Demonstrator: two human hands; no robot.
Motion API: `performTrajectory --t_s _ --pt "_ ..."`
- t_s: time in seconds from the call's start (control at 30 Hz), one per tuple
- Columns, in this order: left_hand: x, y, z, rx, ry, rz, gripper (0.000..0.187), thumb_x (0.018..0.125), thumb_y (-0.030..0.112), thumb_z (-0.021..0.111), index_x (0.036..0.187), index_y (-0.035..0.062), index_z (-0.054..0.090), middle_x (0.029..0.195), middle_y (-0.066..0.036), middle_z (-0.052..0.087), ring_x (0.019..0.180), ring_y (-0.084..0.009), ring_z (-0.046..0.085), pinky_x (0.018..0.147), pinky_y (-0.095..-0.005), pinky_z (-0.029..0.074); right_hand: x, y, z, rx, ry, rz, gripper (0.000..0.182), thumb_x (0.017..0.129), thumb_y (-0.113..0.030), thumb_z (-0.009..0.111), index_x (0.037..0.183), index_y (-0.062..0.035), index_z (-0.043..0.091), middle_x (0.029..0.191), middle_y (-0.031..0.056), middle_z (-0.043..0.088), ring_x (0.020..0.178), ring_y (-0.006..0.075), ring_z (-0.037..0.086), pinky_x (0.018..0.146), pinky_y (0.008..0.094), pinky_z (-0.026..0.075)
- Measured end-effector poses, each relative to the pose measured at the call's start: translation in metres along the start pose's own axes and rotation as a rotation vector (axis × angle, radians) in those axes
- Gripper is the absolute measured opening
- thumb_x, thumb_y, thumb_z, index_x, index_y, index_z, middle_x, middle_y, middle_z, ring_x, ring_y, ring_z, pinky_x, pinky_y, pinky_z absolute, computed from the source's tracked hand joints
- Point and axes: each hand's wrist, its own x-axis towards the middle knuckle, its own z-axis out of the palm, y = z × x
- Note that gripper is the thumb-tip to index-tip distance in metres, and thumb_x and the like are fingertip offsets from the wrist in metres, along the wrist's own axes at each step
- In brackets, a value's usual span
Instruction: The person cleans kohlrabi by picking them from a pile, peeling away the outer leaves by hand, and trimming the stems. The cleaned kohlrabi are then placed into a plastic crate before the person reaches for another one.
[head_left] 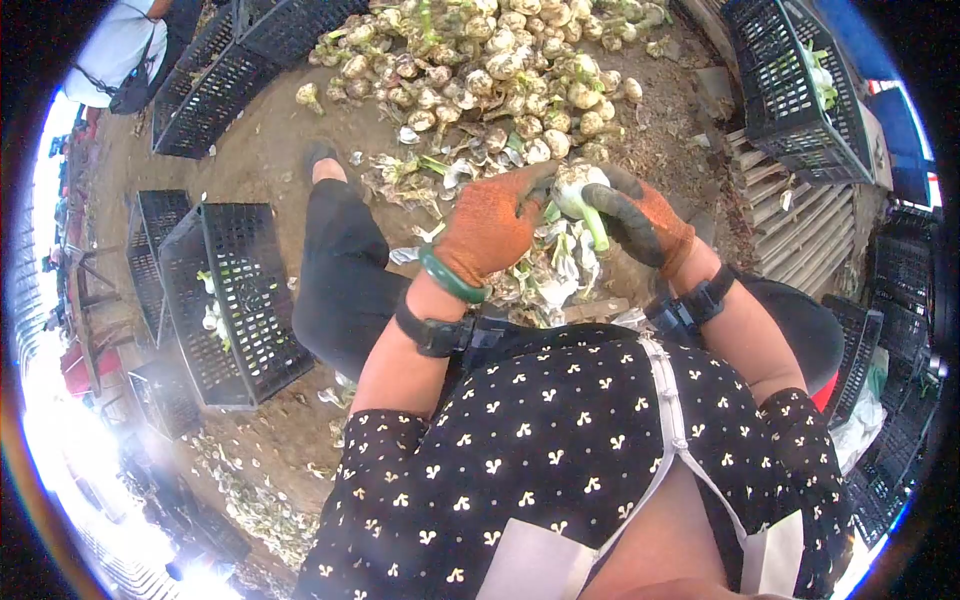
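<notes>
A white garlic bulb (578, 188) with a short green stem is between my hands, above the ground in front of me. My right hand (640, 218), in an orange glove with dark fingers, wraps around the bulb's right side near the stem. From the left, my left hand (492, 222), gloved in orange, has its fingers curled and pressed against the bulb's left side; part of its grip is hidden. Below the hands lies a litter of peeled garlic skins (560, 270). Just beyond them is a large heap of garlic bulbs (500, 75), some with dirty outer skins.
Black plastic crates stand at the left (265, 290), upper left (215, 95) and upper right (800, 100). Slatted wood (800, 225) lies at the right. Another person's light-clothed body part (120, 50) shows at the top left. My legs (345, 260) flank the skins.
</notes>
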Motion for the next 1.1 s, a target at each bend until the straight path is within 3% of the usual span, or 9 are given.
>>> performTrajectory --t_s 0.1,0.33,0.4,0.5,0.83,0.9,0.93,1.03,1.1 --pt "-0.002 0.008 -0.005 0.058 -0.126 -0.037 0.038 0.076 0.01 0.054 0.115 0.0109 0.055 0.1 -0.018 0.06 0.088 -0.0347 0.059 0.077 -0.0406 0.047 0.0 -0.004 0.0 -0.033 0.004 -0.003 0.033 0.083 -0.026 0.059 0.109 -0.0055 0.054 0.097 0.0005 0.059 0.083 0.0083 0.054 0.071 0.021 0.044" --pt "0.003 0.002 0.022 0.316 -0.093 -0.081 0.041 0.073 0.01 0.054 0.115 0.0135 0.054 0.094 -0.016 0.062 0.081 -0.0341 0.06 0.07 -0.0401 0.049 0.009 0.006 -0.015 -0.216 0.092 0.003 0.032 0.082 -0.03 0.061 0.106 -0.0084 0.056 0.086 -0.0039 0.057 0.069 0.0045 0.046 0.059 0.0189 0.038" --pt "0.003 0.003 0.027 0.407 0.111 0.035 0.038 0.07 0.008 0.054 0.108 0.0145 0.058 0.086 -0.012 0.062 0.074 -0.0323 0.06 0.064 -0.0397 0.049 0.006 0.005 -0.01 -0.187 0.122 -0.005 0.034 0.082 -0.031 0.061 0.107 -0.0086 0.057 0.085 -0.004 0.057 0.069 0.0043 0.046 0.06 0.0196 0.039" --pt "0.005 0.008 0.022 0.461 0.139 0.089 0.031 0.069 0.01 0.052 0.098 0.0117 0.06 0.08 -0.009 0.061 0.07 -0.0273 0.06 0.059 -0.0375 0.048 0.005 0.003 -0.015 -0.246 0.061 0.051 0.036 0.082 -0.032 0.06 0.108 -0.0085 0.056 0.09 -0.0026 0.058 0.074 0.0054 0.049 0.063 0.0198 0.041" --pt "0.01 -0.015 0.022 0.458 0.157 0.129 0.031 0.07 0.007 0.054 0.1 0.0136 0.059 0.08 -0.01 0.06 0.073 -0.0293 0.059 0.061 -0.0399 0.048 -0.006 -0.017 -0.008 -0.384 -0.143 -0.003 0.042 0.079 -0.029 0.062 0.112 -0.005 0.054 0.099 0.0019 0.059 0.089 0.01 0.054 0.077 0.0251 0.045" --pt "0.015 -0.025 0.026 0.636 -0.152 -0.083 0.031 0.075 0.01 0.054 0.105 0.0123 0.058 0.087 -0.012 0.062 0.08 -0.032 0.06 0.067 -0.0407 0.049 -0.01 -0.016 0.0 -0.256 -0.149 -0.056 0.041 0.079 -0.027 0.062 0.112 -0.0048 0.054 0.099 0.0023 0.06 0.091 0.0107 0.054 0.08 0.0262 0.044" --pt "0.014 -0.028 0.026 0.637 -0.145 -0.08 0.031 0.075 0.01 0.054 0.105 0.0123 0.058 0.087 -0.012 0.062 0.08 -0.032 0.06 0.067 -0.0407 0.049 -0.008 -0.015 -0.003 -0.261 -0.15 -0.06 0.041 0.079 -0.027 0.062 0.112 -0.0048 0.054 0.099 0.0023 0.06 0.091 0.0107 0.054 0.08 0.0262 0.044" --pt "0.015 -0.021 0.011 0.058 -0.137 -0.128 0.036 0.081 0.019 0.055 0.116 0.009 0.053 0.103 -0.018 0.06 0.094 -0.035 0.058 0.08 -0.0388 0.046 -0.01 -0.024 -0.003 -0.323 0.041 -0.019 0.041 0.077 -0.027 0.063 0.108 -0.0018 0.055 0.098 0.0026 0.06 0.087 0.0112 0.054 0.077 0.0247 0.043" --pt "0.012 -0.006 0.004 -0.03 -0.139 -0.101 0.036 0.081 0.02 0.054 0.115 0.009 0.053 0.103 -0.019 0.059 0.094 -0.0344 0.058 0.081 -0.0381 0.046 -0.009 -0.024 -0.006 -0.328 0.077 -0.024 0.039 0.076 -0.026 0.064 0.107 -0.0024 0.055 0.097 0.0023 0.06 0.087 0.011 0.055 0.078 0.0242 0.043"
